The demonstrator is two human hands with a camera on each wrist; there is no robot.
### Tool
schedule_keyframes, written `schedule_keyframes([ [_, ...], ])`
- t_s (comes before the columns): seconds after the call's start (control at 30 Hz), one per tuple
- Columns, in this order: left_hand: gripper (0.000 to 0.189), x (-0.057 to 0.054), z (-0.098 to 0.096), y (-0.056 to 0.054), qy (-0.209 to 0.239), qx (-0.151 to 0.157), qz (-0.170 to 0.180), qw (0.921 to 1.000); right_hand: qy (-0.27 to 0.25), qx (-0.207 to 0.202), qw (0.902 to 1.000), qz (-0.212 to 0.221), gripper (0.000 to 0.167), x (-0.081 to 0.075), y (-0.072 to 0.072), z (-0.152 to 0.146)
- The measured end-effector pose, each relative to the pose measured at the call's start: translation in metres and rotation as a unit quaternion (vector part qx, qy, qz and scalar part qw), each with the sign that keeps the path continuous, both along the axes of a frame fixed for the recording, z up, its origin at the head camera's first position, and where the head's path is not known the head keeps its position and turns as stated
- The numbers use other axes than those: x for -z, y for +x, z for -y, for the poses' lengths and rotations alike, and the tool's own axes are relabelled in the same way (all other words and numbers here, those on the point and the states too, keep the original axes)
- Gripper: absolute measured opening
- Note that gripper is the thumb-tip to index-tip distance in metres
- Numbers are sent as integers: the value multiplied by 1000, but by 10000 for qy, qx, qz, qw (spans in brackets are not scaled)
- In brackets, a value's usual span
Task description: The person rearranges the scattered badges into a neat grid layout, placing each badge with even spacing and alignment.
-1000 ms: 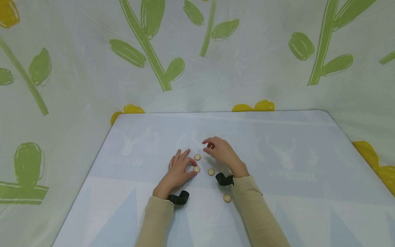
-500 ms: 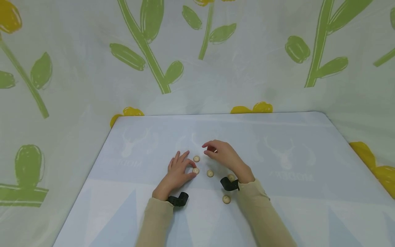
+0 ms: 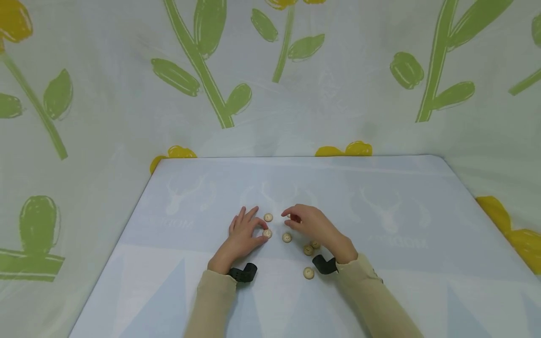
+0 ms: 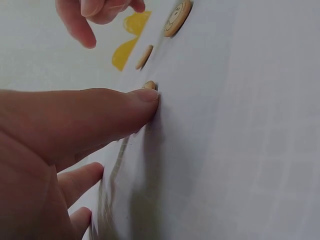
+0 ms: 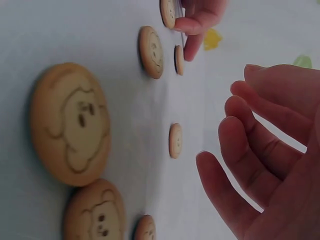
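Note:
My left hand (image 3: pixel 242 235) lies low over the table, thumb and index finger pinching the edges of a round biscuit (image 3: pixel 267 234); the other fingers are spread. In the left wrist view the thumb covers most of that biscuit (image 4: pixel 149 85). Just beyond it lies another biscuit (image 3: pixel 268 217). My right hand (image 3: pixel 318 229) hovers to the right, fingers loosely curled with nothing between them. A biscuit (image 5: pixel 175 140) lies flat near its fingertips in the right wrist view, mostly hidden by the hand from the head. Brown cartoon faces mark the biscuits.
Between the hands sits a biscuit (image 3: pixel 287 237). Two touching biscuits (image 3: pixel 308 250) lie by the right wrist, and one biscuit (image 3: pixel 309 273) is nearer me. A pale patterned cloth covers the table (image 3: pixel 169 263); behind it hangs a leaf-printed curtain (image 3: pixel 296 126).
My right hand has moved back toward me and slightly right, and biscuits by its wrist have come into view. My left hand stays on its biscuit.

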State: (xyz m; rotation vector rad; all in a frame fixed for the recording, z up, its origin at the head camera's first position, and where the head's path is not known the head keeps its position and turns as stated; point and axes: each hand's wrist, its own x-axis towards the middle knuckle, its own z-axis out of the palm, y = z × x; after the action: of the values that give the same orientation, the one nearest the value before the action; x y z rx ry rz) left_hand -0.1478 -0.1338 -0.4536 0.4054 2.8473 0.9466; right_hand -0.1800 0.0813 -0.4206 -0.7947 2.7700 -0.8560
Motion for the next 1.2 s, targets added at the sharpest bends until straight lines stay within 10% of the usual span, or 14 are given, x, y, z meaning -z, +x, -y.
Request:
schedule_keyframes([
  [1.2,14,1,-1,-1,-45,-117,38,9999,534,-564,9961,431,18,18,10,-1],
])
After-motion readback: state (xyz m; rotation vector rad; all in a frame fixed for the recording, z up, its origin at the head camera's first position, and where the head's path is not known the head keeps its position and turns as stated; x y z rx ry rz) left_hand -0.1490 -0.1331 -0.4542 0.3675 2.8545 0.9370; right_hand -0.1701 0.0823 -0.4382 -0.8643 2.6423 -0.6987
